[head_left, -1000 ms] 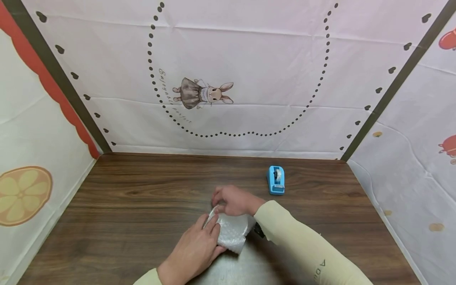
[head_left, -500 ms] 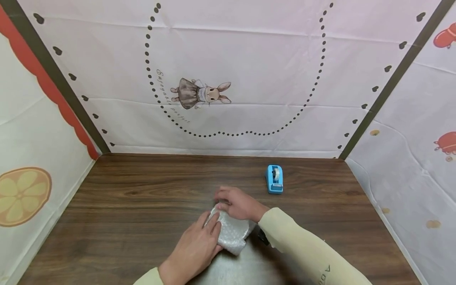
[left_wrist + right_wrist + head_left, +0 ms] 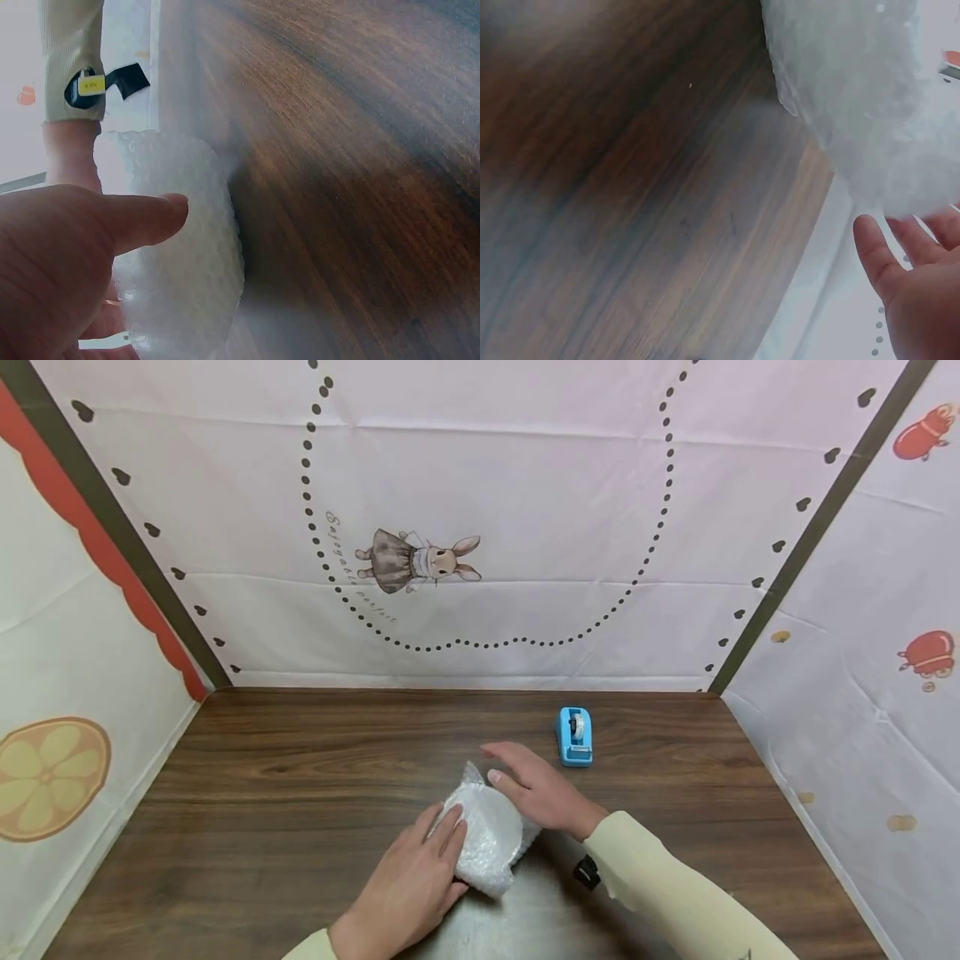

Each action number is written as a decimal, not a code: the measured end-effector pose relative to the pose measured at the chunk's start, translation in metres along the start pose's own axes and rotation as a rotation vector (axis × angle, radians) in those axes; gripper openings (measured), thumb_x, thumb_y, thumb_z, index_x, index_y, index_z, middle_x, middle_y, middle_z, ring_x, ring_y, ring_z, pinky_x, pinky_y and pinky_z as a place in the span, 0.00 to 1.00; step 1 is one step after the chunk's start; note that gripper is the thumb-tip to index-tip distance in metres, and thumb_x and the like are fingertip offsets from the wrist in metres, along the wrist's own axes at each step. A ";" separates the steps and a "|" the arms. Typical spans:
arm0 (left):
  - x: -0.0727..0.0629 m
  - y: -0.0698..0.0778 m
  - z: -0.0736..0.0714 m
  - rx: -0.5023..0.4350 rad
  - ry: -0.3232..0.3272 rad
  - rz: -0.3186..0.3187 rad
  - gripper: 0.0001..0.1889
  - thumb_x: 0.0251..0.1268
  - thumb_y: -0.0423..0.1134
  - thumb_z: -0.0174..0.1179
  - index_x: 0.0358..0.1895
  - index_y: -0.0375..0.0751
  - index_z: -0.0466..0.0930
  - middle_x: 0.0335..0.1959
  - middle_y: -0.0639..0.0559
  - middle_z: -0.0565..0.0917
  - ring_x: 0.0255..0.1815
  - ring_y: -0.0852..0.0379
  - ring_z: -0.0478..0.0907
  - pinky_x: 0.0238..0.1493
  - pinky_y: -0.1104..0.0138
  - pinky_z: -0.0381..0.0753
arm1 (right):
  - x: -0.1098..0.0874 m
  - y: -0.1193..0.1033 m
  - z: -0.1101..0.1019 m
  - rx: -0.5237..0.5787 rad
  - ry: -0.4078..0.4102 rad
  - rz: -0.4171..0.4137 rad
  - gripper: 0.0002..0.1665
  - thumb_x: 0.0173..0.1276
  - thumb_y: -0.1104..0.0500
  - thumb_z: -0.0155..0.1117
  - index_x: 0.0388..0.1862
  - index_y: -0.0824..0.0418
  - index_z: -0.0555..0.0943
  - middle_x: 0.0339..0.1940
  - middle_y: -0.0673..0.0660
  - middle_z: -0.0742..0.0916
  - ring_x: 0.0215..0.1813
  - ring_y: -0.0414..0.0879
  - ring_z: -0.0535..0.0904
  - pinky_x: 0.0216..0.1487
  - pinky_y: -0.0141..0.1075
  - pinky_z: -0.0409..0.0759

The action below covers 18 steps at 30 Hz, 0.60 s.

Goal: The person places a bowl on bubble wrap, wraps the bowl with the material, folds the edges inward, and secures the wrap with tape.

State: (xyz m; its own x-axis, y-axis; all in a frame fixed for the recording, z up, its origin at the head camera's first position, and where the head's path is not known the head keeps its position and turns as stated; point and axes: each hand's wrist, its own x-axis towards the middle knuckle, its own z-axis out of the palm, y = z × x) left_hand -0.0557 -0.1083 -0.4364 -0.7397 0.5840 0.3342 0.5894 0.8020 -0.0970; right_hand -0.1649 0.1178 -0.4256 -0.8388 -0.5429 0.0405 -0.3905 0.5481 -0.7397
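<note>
A bundle in clear bubble wrap (image 3: pixel 491 835) sits on the wooden table in the head view; what the wrap encloses is hidden. My left hand (image 3: pixel 405 885) holds its left side, fingers over the top. In the left wrist view the thumb (image 3: pixel 150 221) lies across the near face of the wrap. A loose pointed corner of wrap (image 3: pixel 471 775) sticks up at the far end. Beside that corner, my right hand (image 3: pixel 543 792) hovers at the bundle's far right, fingers extended and gripping nothing. The right wrist view shows those fingers (image 3: pixel 877 251) close by the wrap's edge.
A blue tape dispenser (image 3: pixel 575 737) with a roll of tape stands behind the right hand. Printed white cloth walls (image 3: pixel 525 510) enclose the wooden table (image 3: pixel 300 760) at the back and both sides. A small black device (image 3: pixel 587 872) shows under the right wrist.
My right hand has let go of the wrap's far edge and moved right, its fingers straightening. The wrap's corner now stands up. My left hand stays on the bundle.
</note>
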 end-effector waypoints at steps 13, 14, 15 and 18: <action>-0.004 -0.003 -0.004 -0.017 -0.050 -0.026 0.39 0.57 0.61 0.73 0.64 0.35 0.81 0.68 0.44 0.81 0.71 0.41 0.76 0.58 0.52 0.84 | -0.015 0.005 -0.006 0.000 0.032 0.002 0.29 0.84 0.47 0.52 0.78 0.55 0.70 0.76 0.55 0.77 0.79 0.54 0.71 0.76 0.57 0.72; -0.004 -0.004 -0.005 -0.021 -0.053 -0.028 0.39 0.57 0.61 0.73 0.64 0.35 0.81 0.68 0.43 0.81 0.71 0.40 0.76 0.59 0.51 0.84 | -0.015 0.006 -0.007 0.001 0.036 0.008 0.30 0.84 0.46 0.52 0.78 0.55 0.70 0.76 0.54 0.77 0.79 0.53 0.71 0.76 0.57 0.73; -0.005 -0.004 -0.005 -0.026 -0.057 -0.029 0.39 0.58 0.61 0.72 0.64 0.35 0.81 0.69 0.43 0.81 0.71 0.40 0.76 0.60 0.51 0.84 | -0.016 0.006 -0.008 0.002 0.039 0.015 0.30 0.84 0.46 0.52 0.78 0.55 0.70 0.77 0.54 0.77 0.79 0.53 0.71 0.75 0.57 0.73; -0.006 -0.005 -0.007 -0.047 -0.066 -0.034 0.38 0.60 0.62 0.71 0.64 0.34 0.81 0.69 0.42 0.81 0.72 0.39 0.75 0.61 0.50 0.83 | -0.019 0.007 -0.010 -0.001 0.047 0.038 0.30 0.84 0.45 0.52 0.79 0.54 0.70 0.77 0.53 0.76 0.79 0.53 0.71 0.75 0.57 0.72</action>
